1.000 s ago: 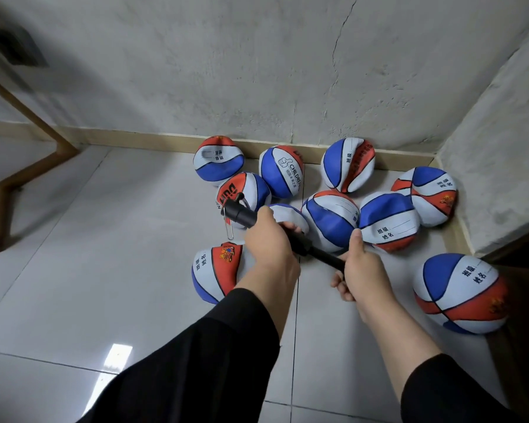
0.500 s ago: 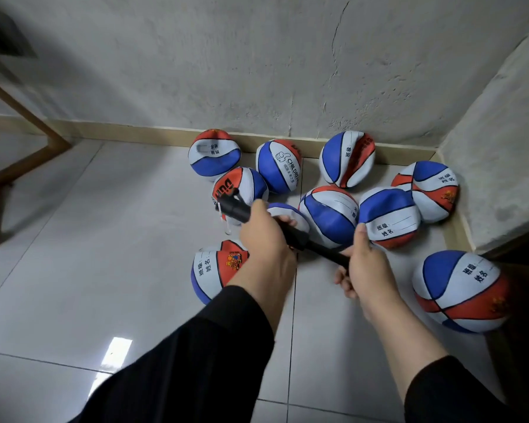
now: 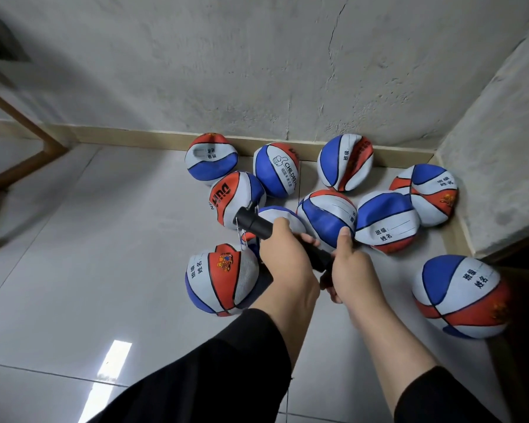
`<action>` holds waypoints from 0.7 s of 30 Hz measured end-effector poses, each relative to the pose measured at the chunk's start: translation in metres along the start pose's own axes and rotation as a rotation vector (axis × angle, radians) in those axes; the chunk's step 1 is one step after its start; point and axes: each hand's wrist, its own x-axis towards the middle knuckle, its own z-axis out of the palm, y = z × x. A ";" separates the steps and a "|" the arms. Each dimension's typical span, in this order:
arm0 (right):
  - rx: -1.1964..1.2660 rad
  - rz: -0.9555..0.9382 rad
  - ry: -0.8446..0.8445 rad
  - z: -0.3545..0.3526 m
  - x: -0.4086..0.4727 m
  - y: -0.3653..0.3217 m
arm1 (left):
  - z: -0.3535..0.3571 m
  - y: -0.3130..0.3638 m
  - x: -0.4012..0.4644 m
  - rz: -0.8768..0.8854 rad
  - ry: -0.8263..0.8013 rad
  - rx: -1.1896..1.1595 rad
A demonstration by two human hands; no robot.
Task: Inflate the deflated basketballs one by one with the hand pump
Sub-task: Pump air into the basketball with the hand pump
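Observation:
Several red, white and blue basketballs lie on the tiled floor in the room's corner, most of them dented and soft. I hold a black hand pump (image 3: 254,224) above them. My left hand (image 3: 283,261) grips the pump's barrel. My right hand (image 3: 353,270) grips the handle end, pressed close against the barrel. A thin needle on a cord hangs from the pump's front end over a partly hidden ball (image 3: 275,215). A ball (image 3: 219,279) lies just left of my left wrist. A rounder ball (image 3: 460,296) sits apart at the right.
A concrete wall with a beige skirting board (image 3: 135,138) runs behind the balls, and a second wall (image 3: 501,148) closes the right side. A brown pipe (image 3: 22,166) bends down at the far left. Open floor tiles stretch to the left and front.
My right hand has pushed the handle in toward the barrel, so the exposed rod is gone. Both hands and the pump have shifted slightly.

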 end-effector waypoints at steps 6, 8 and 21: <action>0.108 0.069 -0.057 -0.009 -0.003 -0.006 | -0.001 0.021 0.004 -0.004 -0.028 -0.034; 0.122 0.054 -0.036 -0.020 -0.003 -0.001 | -0.005 0.037 0.016 0.028 0.034 -0.024; 0.051 -0.023 -0.024 0.009 -0.006 0.001 | -0.004 0.019 0.003 0.029 0.015 0.030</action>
